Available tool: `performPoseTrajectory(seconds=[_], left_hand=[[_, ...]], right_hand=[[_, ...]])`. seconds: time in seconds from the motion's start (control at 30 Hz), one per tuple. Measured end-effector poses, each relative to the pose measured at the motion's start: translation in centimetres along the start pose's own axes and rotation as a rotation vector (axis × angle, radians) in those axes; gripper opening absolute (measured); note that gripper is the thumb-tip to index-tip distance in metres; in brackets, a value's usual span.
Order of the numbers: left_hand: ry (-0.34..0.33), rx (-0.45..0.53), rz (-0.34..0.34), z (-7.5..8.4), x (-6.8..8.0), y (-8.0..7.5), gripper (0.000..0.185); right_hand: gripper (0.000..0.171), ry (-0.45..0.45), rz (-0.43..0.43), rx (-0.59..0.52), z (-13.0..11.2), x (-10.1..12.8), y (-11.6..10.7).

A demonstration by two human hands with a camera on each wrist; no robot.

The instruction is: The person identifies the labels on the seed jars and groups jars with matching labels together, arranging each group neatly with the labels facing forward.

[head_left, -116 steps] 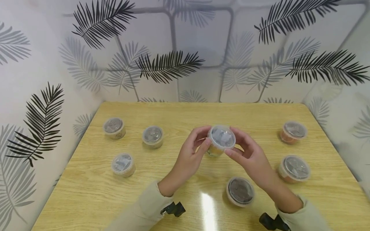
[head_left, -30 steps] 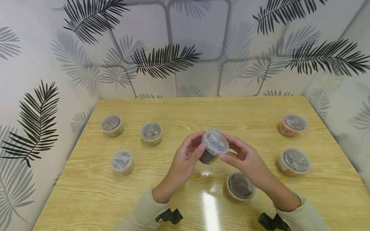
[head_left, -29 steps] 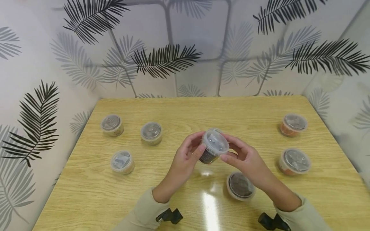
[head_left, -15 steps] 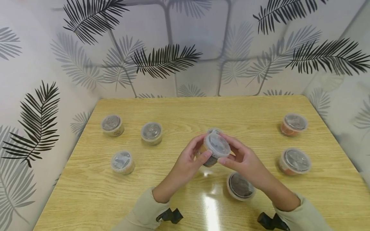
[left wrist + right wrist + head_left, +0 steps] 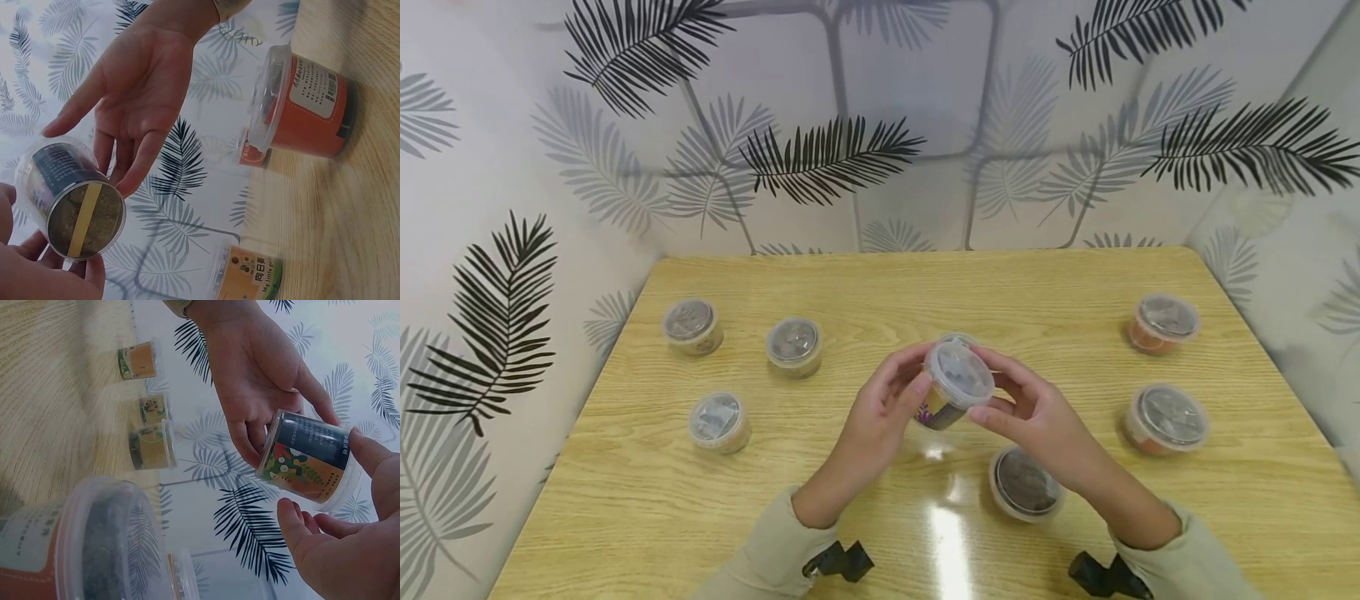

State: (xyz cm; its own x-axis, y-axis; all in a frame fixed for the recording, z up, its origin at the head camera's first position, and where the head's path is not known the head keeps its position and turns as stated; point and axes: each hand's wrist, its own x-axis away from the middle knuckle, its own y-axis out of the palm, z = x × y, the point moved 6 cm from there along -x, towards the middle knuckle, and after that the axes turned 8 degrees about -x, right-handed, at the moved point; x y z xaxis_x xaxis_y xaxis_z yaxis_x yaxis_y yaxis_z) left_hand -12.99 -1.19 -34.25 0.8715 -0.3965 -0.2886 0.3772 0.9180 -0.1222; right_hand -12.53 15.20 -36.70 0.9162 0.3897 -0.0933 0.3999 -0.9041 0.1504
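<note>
A clear lidded plastic cup (image 5: pixel 961 372) with a printed label is held tilted above the middle of the table. My left hand (image 5: pixel 880 417) grips its left side, thumb at the front near the lid rim. From the right, my right hand (image 5: pixel 1037 408) pinches the cup between thumb and fingers. Dark and orange label panels show on the cup (image 5: pixel 306 456) in the right wrist view. Seen from the left wrist, the base of the cup (image 5: pixel 87 219) is brown with a yellow strip across it. Fingers behind the cup are partly hidden in the head view.
Near the right forearm stands a cup with a dark lid (image 5: pixel 1027 483). Two reddish cups, one farther back (image 5: pixel 1163 323) and one nearer (image 5: pixel 1167 419), stand at right. Three more lidded cups stand at left, including one nearer cup (image 5: pixel 718 422). Patterned cloth borders the wooden table (image 5: pixel 850 300).
Earlier the cup was more upright; now it tilts and is turned, showing a different part of its label. Over the last half second both hands shifted it slightly left. The other cups stayed put.
</note>
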Motion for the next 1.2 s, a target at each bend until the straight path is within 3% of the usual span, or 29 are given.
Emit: performPoseTrajectory(seconds=[0.17,0.37,0.5,0.63,0.87,1.0,1.2], left_hand=[[0.039,0.038,0.061,-0.9,-0.1,-0.4,0.033],[0.027,0.073,0.082,-2.5,-0.3,-0.5,0.033],[0.009,0.092,0.078,-2.9,-0.4,-0.4,0.035],[-0.045,0.106,0.042,-2.9,-0.4,-0.2,0.040],[-0.103,0.037,-0.083,-1.1,-0.3,0.8,0.058],[-0.083,0.057,-0.095,-1.3,-0.3,0.9,0.055],[-0.021,0.076,-0.014,-2.9,-0.4,0.3,0.039]], right_hand=[[0.055,-0.011,0.026,0.043,0.0,0.1,-0.3],[0.047,0.013,0.089,0.074,-0.1,0.1,-0.7],[0.049,-0.003,0.069,0.039,-0.1,0.1,-0.5],[0.054,-0.025,0.018,-0.006,-0.1,0.0,-0.1],[0.059,0.004,-0.007,-0.012,-0.1,-0.1,0.2],[0.059,0.003,-0.001,0.001,0.0,-0.2,0.2],[0.053,-0.015,0.062,0.036,0.0,-0.2,-0.3]])
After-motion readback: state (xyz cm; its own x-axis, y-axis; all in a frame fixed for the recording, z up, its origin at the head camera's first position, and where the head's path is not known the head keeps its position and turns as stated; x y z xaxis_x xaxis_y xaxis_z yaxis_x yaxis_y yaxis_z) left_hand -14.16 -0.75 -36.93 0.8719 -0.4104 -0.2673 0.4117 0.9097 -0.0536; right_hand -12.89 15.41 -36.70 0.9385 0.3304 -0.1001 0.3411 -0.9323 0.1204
